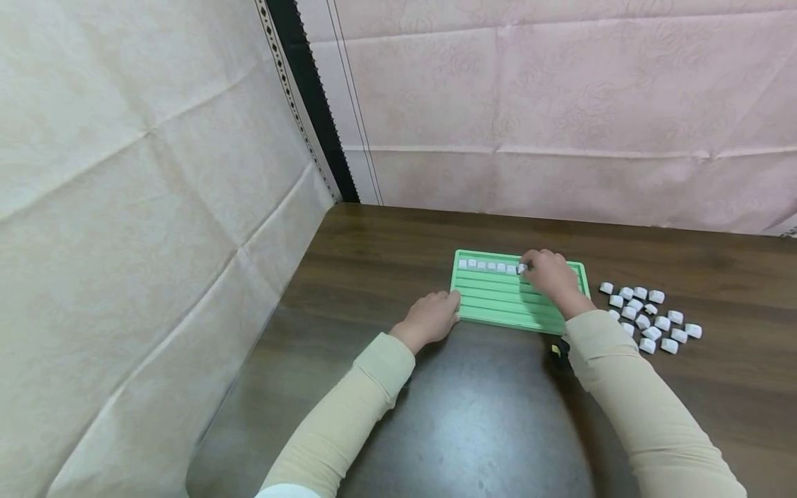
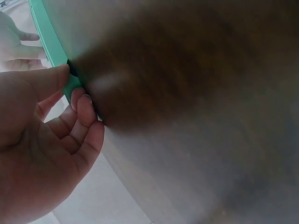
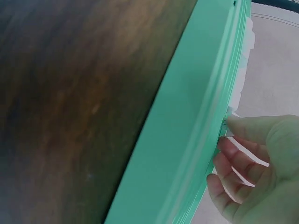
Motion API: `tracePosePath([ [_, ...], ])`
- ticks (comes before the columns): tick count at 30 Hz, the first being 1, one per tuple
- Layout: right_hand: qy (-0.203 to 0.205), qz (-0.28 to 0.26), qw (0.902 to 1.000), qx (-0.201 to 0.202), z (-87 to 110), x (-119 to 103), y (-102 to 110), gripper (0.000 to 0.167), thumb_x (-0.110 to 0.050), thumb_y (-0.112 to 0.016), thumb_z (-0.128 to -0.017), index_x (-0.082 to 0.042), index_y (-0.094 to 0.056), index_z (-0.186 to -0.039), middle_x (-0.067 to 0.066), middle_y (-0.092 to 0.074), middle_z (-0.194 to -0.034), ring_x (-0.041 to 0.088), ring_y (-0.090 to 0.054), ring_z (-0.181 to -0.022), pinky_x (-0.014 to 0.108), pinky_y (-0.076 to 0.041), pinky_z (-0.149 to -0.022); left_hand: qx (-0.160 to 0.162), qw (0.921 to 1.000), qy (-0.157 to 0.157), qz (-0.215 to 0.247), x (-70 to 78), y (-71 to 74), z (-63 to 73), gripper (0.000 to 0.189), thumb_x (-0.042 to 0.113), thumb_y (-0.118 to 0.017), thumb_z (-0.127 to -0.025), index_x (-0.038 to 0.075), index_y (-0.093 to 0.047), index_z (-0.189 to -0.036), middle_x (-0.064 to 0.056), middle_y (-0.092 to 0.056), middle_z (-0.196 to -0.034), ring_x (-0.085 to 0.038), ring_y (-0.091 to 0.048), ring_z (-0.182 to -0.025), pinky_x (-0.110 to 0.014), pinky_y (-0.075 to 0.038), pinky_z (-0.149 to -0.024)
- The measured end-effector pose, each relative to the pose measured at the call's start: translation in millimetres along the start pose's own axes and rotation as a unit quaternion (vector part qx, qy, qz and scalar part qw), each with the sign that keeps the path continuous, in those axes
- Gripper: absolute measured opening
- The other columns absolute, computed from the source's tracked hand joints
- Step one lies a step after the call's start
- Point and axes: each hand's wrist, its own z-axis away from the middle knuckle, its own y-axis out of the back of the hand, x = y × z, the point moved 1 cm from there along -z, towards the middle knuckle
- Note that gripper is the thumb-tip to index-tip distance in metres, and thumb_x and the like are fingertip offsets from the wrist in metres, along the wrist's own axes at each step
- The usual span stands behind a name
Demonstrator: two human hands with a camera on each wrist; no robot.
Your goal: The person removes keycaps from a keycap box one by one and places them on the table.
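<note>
A green ridged tray lies on the table, with a row of white keycaps along its far groove. My left hand grips the tray's near left corner; in the left wrist view the thumb and curled fingers hold the green edge. Over the tray's far right part, my right hand pinches one white keycap at the right end of the row. In the right wrist view thumb and fingertips meet at the row, and the pinched keycap is mostly hidden.
Right of the tray, several loose white keycaps are scattered on the brown wooden table. A small black object shows by the right wrist. Pale cloth walls stand behind and to the left.
</note>
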Motion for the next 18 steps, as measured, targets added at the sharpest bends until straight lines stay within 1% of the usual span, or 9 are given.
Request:
tracePosePath([
  [3,-0.002,-0.009,0.9999,0.009,0.7,0.1,2.0,0.032,-0.017,-0.049,-0.094,-0.001,-0.053,-0.121,0.024,-0.05,-0.122,0.043,-0.043,-0.112,0.052,-0.042,-0.079,0.002,1.0,-0.001,0.0,-0.9,-0.3,-0.3,0.013,0.024,-0.051,-0.095,0.013,-0.048,-0.101,-0.001,-0.056,-0.09,-0.013,-0.05,-0.078,-0.025,-0.042,-0.068],
  [6,-0.002,-0.013,0.9998,0.017,3.7,1.9,6.6,0.032,-0.017,-0.048,-0.095,-0.001,-0.052,-0.121,0.023,-0.05,-0.122,0.043,-0.043,-0.113,0.055,-0.04,-0.083,0.002,1.0,-0.003,-0.006,-0.5,-2.0,-1.5,0.013,0.024,-0.05,-0.095,0.013,-0.048,-0.101,-0.001,-0.056,-0.09,-0.014,-0.051,-0.078,-0.026,-0.043,-0.068],
  [12,-0.004,-0.015,0.9995,0.027,9.7,11.5,14.2,0.03,-0.019,-0.048,-0.095,-0.002,-0.054,-0.119,0.022,-0.052,-0.12,0.041,-0.047,-0.111,0.056,-0.04,-0.081,0.003,0.9999,-0.005,-0.011,-1.8,-4.7,-3.0,0.012,0.024,-0.05,-0.095,0.013,-0.047,-0.099,-0.001,-0.054,-0.087,-0.014,-0.05,-0.076,-0.025,-0.042,-0.065],
  [18,-0.001,-0.026,0.9992,0.029,16.0,22.4,20.7,0.032,-0.017,-0.048,-0.094,0.001,-0.053,-0.119,0.024,-0.053,-0.118,0.041,-0.047,-0.111,0.056,-0.038,-0.087,0.004,0.9999,-0.003,-0.012,-1.8,-5.1,-4.0,0.013,0.025,-0.05,-0.095,0.013,-0.046,-0.099,0.0,-0.053,-0.086,-0.014,-0.049,-0.075,-0.026,-0.042,-0.065],
])
